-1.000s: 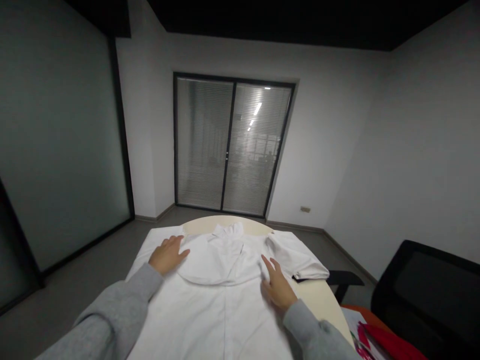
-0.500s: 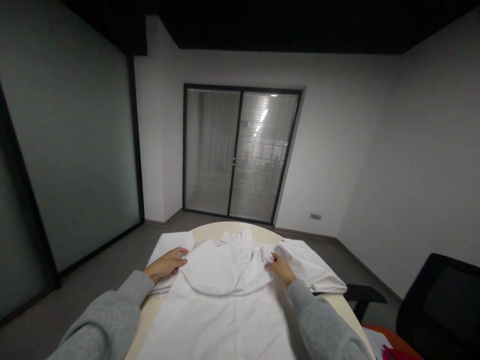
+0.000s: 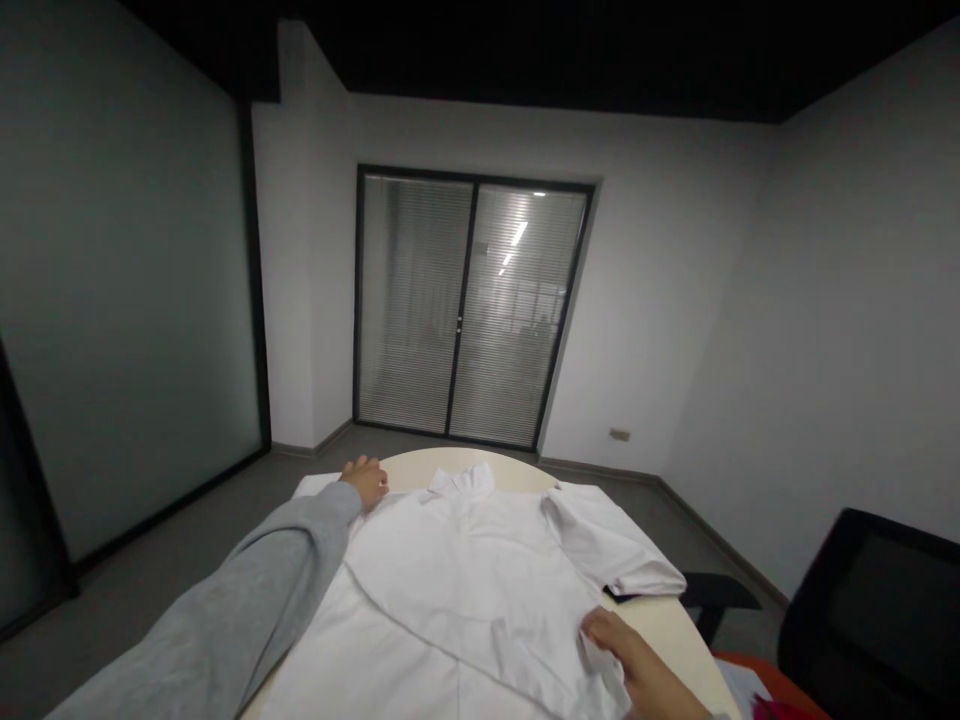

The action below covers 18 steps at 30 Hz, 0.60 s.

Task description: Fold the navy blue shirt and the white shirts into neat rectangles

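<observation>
A white collared shirt (image 3: 450, 590) is spread over the round table, its collar (image 3: 463, 480) towards the far edge. One layer lies turned across the body of the shirt, leaving a slanting edge. At the left shoulder, by the folded-out sleeve, my left hand (image 3: 366, 481) rests on the cloth with its fingers bent but apart. Lower down on the right, my right hand (image 3: 619, 645) is closed on the edge of the shirt, which bunches at the fingertips. The right sleeve (image 3: 619, 545) lies folded outwards above this hand.
The cream table (image 3: 675, 630) shows around the shirt. To the right stands a black office chair (image 3: 870, 600), with an orange seat (image 3: 772, 680) bearing some cloth beside it. Glass doors with blinds (image 3: 472, 310) are in the back wall.
My right hand has moved down and towards me, drawing the shirt's edge with it; the upper layer now lies flatter and slanted. My left hand has shifted slightly up to the shoulder.
</observation>
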Tool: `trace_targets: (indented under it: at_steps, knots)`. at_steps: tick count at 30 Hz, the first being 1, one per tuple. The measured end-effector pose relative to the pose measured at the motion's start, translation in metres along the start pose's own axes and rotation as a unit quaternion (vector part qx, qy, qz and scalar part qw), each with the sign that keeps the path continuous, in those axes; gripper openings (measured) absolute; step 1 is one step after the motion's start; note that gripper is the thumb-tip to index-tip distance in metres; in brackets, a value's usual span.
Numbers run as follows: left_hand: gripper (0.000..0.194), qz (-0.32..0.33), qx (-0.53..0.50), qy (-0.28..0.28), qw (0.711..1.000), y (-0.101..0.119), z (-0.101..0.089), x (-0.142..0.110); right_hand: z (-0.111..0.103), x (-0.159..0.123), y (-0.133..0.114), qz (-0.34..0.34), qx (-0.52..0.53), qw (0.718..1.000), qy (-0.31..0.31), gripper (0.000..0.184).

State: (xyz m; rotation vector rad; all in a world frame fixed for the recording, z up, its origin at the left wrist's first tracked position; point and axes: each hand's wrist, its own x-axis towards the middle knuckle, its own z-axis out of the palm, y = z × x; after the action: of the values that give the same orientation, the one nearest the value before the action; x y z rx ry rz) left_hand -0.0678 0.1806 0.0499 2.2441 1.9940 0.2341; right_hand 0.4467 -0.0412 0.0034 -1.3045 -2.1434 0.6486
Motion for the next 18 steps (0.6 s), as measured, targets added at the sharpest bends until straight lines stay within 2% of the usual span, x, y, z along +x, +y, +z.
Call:
trace_targets:
  at_steps: [4,7,11,14,18]
  knots:
    - [0.012,0.015,0.081,-0.027,0.996,0.019,0.022,0.017,0.015,-0.011,-0.009,0.046,-0.148,0.988,0.014,0.032]
    - [0.011,0.019,0.112,-0.040,0.993,0.020,0.030,0.026,0.029,-0.014,-0.014,0.071,-0.204,0.975,0.049,0.044]
    - [0.015,0.035,0.121,-0.029,0.992,0.009,0.031,0.039,0.038,-0.018,-0.006,0.082,-0.187,0.974,0.094,0.043]
    - [0.023,0.030,0.115,-0.004,0.993,0.000,0.028,0.049,0.033,-0.019,0.004,0.074,-0.145,0.982,0.100,0.042]
    - [0.026,0.021,0.105,0.001,0.994,-0.007,0.027,0.056,0.024,-0.017,0.012,0.045,-0.111,0.987,0.104,0.052]
